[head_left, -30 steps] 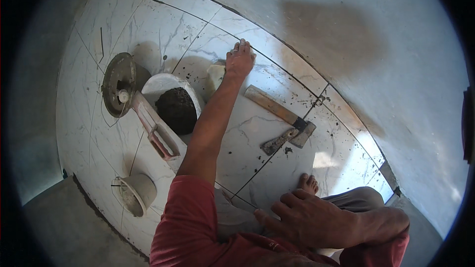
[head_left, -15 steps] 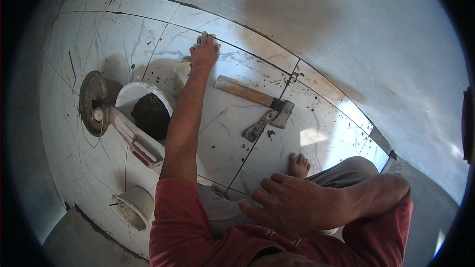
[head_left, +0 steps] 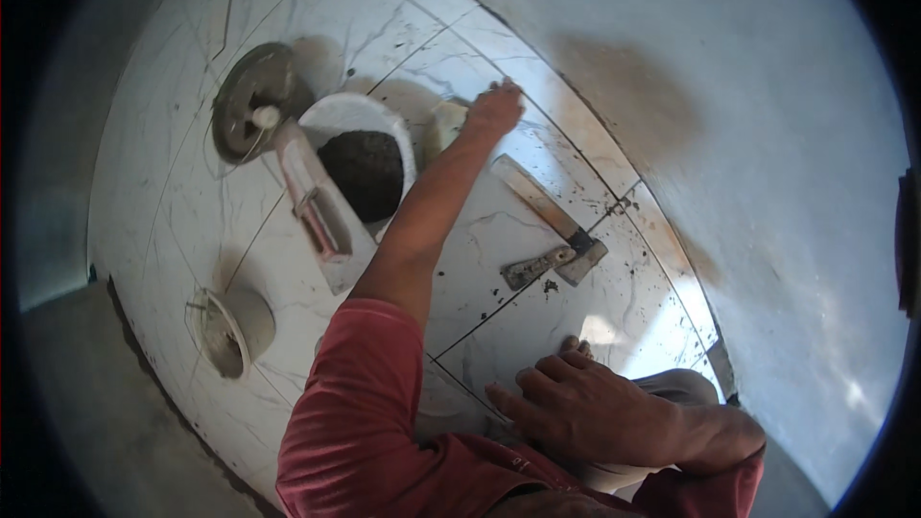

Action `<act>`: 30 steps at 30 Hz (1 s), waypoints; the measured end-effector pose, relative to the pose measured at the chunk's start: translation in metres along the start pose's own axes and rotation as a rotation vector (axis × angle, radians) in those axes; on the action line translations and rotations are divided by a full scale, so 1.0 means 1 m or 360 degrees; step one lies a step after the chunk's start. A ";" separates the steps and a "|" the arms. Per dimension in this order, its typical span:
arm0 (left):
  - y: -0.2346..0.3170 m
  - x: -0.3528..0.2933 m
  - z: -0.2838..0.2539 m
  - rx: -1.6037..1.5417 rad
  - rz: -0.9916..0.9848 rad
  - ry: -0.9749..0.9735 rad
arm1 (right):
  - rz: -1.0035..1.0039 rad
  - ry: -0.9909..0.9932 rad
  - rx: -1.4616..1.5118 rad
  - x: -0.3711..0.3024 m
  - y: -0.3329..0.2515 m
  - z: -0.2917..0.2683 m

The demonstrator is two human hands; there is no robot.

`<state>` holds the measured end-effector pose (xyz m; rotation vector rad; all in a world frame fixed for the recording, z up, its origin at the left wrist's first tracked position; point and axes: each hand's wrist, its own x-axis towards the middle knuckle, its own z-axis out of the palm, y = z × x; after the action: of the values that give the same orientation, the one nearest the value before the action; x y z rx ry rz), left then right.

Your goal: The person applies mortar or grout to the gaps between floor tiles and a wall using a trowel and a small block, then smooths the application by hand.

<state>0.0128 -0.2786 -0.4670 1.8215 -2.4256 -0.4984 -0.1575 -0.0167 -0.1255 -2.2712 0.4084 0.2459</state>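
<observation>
My left hand (head_left: 496,107) reaches out to the dark joint between the white marbled floor tiles (head_left: 489,240), close to the wall. Its fingers are bent together against the joint; whatever they may hold is hidden. Beside that wrist is a pale yellowish block (head_left: 445,127), partly covered by my forearm. My right hand (head_left: 590,408) hangs over my bent leg, fingers loosely curved and apart, holding nothing. Between the two hands lie a hatchet (head_left: 542,200) with a wooden handle and a mortar-crusted scraper (head_left: 537,269), touching near the hatchet's head.
Left of my forearm stands a white tub (head_left: 360,113) of dark mortar. A long float (head_left: 315,201) with a pinkish handle leans against it. Nearby are a round grey dish-like thing (head_left: 254,101) and a small pail (head_left: 251,321). The plastered wall (head_left: 729,134) rises at the right. Crumbs litter the tiles.
My view has turned, so the tools and tub appear shifted right. My left hand stays along the wall-side joint, its fingers now more bunched. My right hand keeps its loose pose.
</observation>
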 end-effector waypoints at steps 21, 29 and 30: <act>0.111 -0.103 -0.184 -0.1196 0.0589 -0.0179 | 0.0113 -0.0467 0.0138 0.058 0.026 0.024; 0.011 -0.318 -0.353 -0.0952 -0.0367 0.0072 | 0.0622 0.0495 0.0500 0.034 0.049 0.142; -0.019 -0.378 -0.355 -0.0712 -0.0652 -0.0147 | 0.0569 0.0458 0.0456 0.030 0.046 0.156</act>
<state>0.2288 -0.0029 -0.0847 2.1025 -1.7745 -1.0737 -0.1536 0.0644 -0.2690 -1.9432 0.9417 0.0334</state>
